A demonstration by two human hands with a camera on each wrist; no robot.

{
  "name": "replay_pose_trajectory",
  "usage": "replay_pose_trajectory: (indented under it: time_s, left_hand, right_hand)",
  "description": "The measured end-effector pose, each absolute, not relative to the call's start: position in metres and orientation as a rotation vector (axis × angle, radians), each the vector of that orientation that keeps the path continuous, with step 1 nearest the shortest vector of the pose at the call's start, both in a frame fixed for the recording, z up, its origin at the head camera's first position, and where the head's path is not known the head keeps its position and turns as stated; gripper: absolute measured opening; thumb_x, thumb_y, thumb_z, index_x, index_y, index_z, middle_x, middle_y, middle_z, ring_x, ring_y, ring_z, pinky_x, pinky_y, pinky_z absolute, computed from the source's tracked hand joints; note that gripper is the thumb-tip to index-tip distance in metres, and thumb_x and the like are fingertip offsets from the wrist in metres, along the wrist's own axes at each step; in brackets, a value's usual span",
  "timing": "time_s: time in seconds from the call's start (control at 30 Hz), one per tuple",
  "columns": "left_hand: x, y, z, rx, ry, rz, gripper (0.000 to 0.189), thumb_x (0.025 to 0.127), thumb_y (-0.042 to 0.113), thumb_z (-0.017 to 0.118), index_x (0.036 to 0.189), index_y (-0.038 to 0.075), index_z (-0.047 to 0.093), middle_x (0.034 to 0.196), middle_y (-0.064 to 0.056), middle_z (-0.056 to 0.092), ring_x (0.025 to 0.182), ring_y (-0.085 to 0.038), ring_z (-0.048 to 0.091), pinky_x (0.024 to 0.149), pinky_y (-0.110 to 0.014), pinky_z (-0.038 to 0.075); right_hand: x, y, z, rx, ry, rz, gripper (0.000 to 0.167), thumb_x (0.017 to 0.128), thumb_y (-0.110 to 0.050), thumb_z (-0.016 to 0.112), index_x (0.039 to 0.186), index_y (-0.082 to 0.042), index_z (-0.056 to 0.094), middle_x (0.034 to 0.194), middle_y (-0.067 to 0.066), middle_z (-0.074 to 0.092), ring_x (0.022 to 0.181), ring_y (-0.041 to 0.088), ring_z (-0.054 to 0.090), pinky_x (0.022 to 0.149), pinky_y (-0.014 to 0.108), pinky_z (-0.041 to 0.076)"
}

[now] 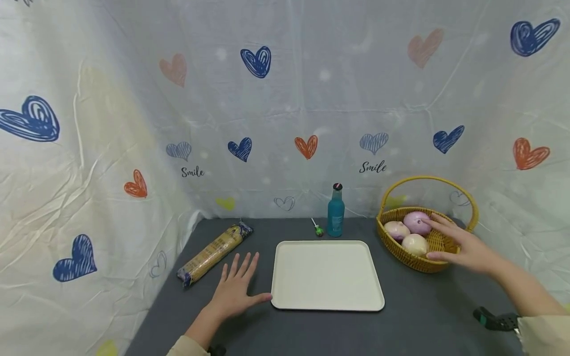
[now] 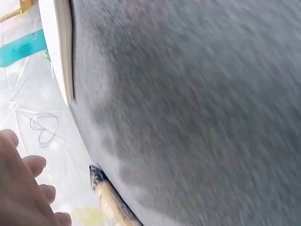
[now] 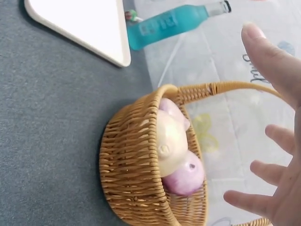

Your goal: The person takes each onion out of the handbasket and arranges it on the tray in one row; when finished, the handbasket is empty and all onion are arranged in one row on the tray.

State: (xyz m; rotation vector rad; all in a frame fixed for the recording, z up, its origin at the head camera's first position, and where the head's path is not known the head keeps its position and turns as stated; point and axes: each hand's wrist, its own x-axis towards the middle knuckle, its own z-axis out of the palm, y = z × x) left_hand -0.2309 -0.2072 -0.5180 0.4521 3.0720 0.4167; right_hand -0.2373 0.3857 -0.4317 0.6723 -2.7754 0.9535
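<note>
My right hand [image 1: 467, 247] reaches over the right side of a wicker basket [image 3: 131, 160], fingers spread and holding nothing. Inside the basket lie a purple onion [image 1: 416, 223], a pale onion [image 1: 415, 244] and a purple-white onion [image 1: 396, 230]. In the right wrist view the thumb and fingertips are apart from the onions. My left hand [image 1: 233, 291], fingers spread, is over the table between a long pack of dry noodles [image 1: 214, 252] and a white tray [image 1: 327, 277]. Its thumb tip overlaps the tray's left edge in the head view.
A blue bottle [image 1: 336, 212] with a dark cap stands behind the tray, beside a green lollipop [image 1: 318, 230]. The basket's tall handle [image 1: 427, 177] arches over it. A white curtain [image 1: 303, 109] with printed hearts hangs behind the grey table [image 1: 311, 331].
</note>
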Motion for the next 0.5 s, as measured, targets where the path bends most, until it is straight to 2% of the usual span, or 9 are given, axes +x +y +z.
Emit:
replay_pose_trajectory:
  time_s: [0.03,0.13,0.17,0.23,0.33,0.37,0.4,0.47,0.5]
  left_hand:
    - [-0.231,-0.204,-0.517,0.461,3.069,0.431,0.113,0.079,0.08,0.061,0.164,0.031,0.004,0.17,-0.006,0.01,0.157,-0.039,-0.001,0.121,-0.067,0.003]
    - [-0.23,-0.196,-0.517,0.485,3.068,0.424,0.115,0.078,0.081,0.061,0.164,0.03,0.005,0.17,-0.006,0.011,0.157,-0.039,0.0,0.121,-0.067,0.006]
    - [-0.23,-0.194,-0.518,0.492,3.065,0.421,0.116,0.077,0.082,0.062,0.164,0.029,0.005,0.17,-0.007,0.011,0.157,-0.039,0.0,0.121,-0.067,0.007]
    - [-0.231,-0.191,-0.52,0.503,3.056,0.416,0.119,0.075,0.083,0.062,0.164,0.028,0.005,0.17,-0.008,0.012,0.157,-0.039,0.001,0.121,-0.067,0.007]
    - [-0.234,-0.185,-0.524,0.515,3.047,0.436,0.126,0.072,0.083,0.066,0.164,0.023,0.006,0.17,-0.009,0.014,0.156,-0.04,0.005,0.12,-0.068,0.011]
    - [-0.236,-0.182,-0.526,0.512,3.036,0.457,0.128,0.071,0.082,0.068,0.164,0.02,0.007,0.17,-0.01,0.014,0.156,-0.041,0.007,0.12,-0.068,0.012]
    - [-0.237,-0.18,-0.527,0.511,3.024,0.478,0.131,0.069,0.082,0.07,0.164,0.018,0.007,0.17,-0.01,0.014,0.156,-0.041,0.008,0.12,-0.069,0.013]
    - [-0.239,-0.175,-0.531,0.502,2.989,0.532,0.134,0.066,0.08,0.074,0.164,0.015,0.009,0.17,-0.01,0.014,0.156,-0.04,0.009,0.12,-0.069,0.013]
    - [-0.241,-0.174,-0.533,0.502,2.973,0.552,0.136,0.065,0.08,0.075,0.164,0.014,0.009,0.17,-0.011,0.015,0.156,-0.04,0.01,0.12,-0.069,0.013]
  right_hand:
    - [-0.238,0.386,-0.431,0.67,-2.775,0.957,0.087,0.088,-0.019,0.079,0.16,-0.026,0.03,0.168,0.012,0.018,0.152,-0.001,-0.001,0.095,0.082,0.026]
    - [-0.242,0.384,-0.427,0.644,-2.8,0.971,0.088,0.089,-0.022,0.079,0.161,-0.027,0.028,0.166,0.019,0.022,0.156,0.028,0.01,0.097,0.08,0.027]
    - [-0.244,0.383,-0.427,0.636,-2.801,0.965,0.088,0.089,-0.023,0.078,0.161,-0.026,0.028,0.165,0.021,0.023,0.155,0.03,0.015,0.104,0.072,0.033]
    - [-0.25,0.383,-0.428,0.638,-2.782,0.949,0.086,0.089,-0.022,0.079,0.16,-0.023,0.03,0.162,0.025,0.029,0.152,0.018,0.025,0.105,0.048,0.046]
    - [-0.258,0.385,-0.43,0.635,-2.752,0.921,0.084,0.088,-0.021,0.08,0.159,-0.019,0.034,0.16,0.026,0.031,0.146,0.01,0.032,0.091,0.017,0.047]
    - [-0.26,0.386,-0.43,0.632,-2.749,0.915,0.083,0.089,-0.021,0.08,0.159,-0.017,0.035,0.159,0.028,0.032,0.146,0.011,0.033,0.086,0.014,0.047]
    - [-0.261,0.387,-0.43,0.625,-2.754,0.928,0.082,0.089,-0.021,0.079,0.158,-0.016,0.035,0.159,0.029,0.031,0.147,0.02,0.034,0.086,0.018,0.05]
    - [-0.264,0.389,-0.428,0.595,-2.778,0.949,0.081,0.09,-0.024,0.078,0.158,-0.015,0.036,0.159,0.03,0.028,0.142,0.045,0.035,0.085,0.021,0.052]
    - [-0.265,0.39,-0.428,0.59,-2.788,0.959,0.081,0.091,-0.024,0.078,0.158,-0.013,0.035,0.159,0.032,0.027,0.138,0.054,0.035,0.084,0.023,0.053]
